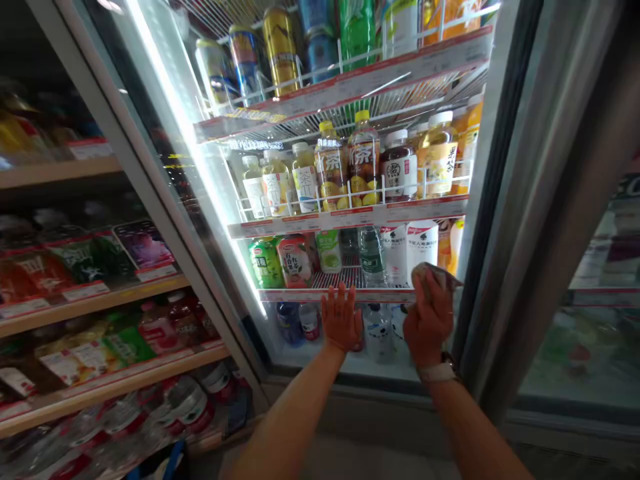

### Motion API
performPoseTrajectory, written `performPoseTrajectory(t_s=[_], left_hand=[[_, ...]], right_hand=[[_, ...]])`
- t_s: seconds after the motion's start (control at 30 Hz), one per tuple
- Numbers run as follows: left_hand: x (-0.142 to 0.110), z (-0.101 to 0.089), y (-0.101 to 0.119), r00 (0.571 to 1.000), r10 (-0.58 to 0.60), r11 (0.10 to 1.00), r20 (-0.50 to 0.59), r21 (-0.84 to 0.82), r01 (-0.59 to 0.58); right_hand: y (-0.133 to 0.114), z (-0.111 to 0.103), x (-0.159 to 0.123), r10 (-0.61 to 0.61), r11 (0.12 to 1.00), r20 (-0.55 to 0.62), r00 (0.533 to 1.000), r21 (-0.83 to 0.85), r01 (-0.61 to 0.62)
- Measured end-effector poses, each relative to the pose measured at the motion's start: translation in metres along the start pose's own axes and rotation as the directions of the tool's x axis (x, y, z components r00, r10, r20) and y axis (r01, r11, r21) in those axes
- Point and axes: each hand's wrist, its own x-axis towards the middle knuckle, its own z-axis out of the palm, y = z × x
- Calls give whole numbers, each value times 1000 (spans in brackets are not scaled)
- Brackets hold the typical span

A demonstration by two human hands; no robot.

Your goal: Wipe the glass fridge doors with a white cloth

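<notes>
My left hand [341, 319] lies flat with its fingers apart against the glass door of a lit drinks cooler [210, 133], and it holds nothing. My right hand [429, 320] grips a crumpled greyish cloth [434, 275], which is pressed to the same glass. A white wristband [437, 372] circles my right wrist. Behind the glass, bottled teas [345, 167] stand on a wire shelf [350, 217], and cans [280, 50] fill the shelf above. My hands hide part of the lowest bottles.
To the left, open wooden-edged shelves [100, 347] hold packaged snacks and bottled drinks. A metal door frame [515, 200] runs up to the right, with a second cooler door [590, 333] beyond it.
</notes>
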Motion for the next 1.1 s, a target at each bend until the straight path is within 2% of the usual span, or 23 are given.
performPoseTrajectory(t_s=[0.1, 0.2, 0.4, 0.47, 0.53, 0.6, 0.73, 0.83, 0.9, 1.0, 1.1], left_hand=[[0, 0, 0, 1000, 10, 1000, -6, -9, -10], [0, 1, -1, 1000, 3, 1000, 2, -12, -3], [-2, 2, -2, 1000, 0, 1000, 5, -25, 0], [-3, 3, -2, 1000, -4, 999, 11, -36, 4], [-3, 3, -2, 1000, -7, 999, 17, -40, 8], [-3, 2, -2, 1000, -8, 999, 17, -37, 9], [-2, 1, -1, 1000, 2, 1000, 0, -20, -2], [-3, 1, -1, 1000, 2, 1000, 10, -5, -2], [-4, 1, -1, 1000, -2, 1000, 22, 6, 2], [-6, 1, -1, 1000, 1, 1000, 27, 13, -2], [-7, 1, -1, 999, 2, 1000, 37, 22, -3]], right_hand=[[-11, 2, -13, -63, 996, 109, 992, 67, 55], [-13, -4, -31, -155, 984, 257, 954, 130, 125], [1, -26, -74, -369, 927, 480, 795, 248, 280], [8, -33, -80, -438, 898, 528, 727, 289, 331], [16, -39, -78, -473, 881, 552, 687, 287, 376], [24, -44, -68, -447, 893, 536, 716, 223, 391], [36, -48, -38, -276, 956, 393, 877, 22, 291], [39, -42, -15, -160, 980, 233, 959, -77, 183], [37, -35, -5, -78, 991, 125, 989, -103, 91], [27, -19, -1, 33, 995, -16, 999, -89, -34], [13, -5, -9, 39, 998, -53, 998, -43, -41]])
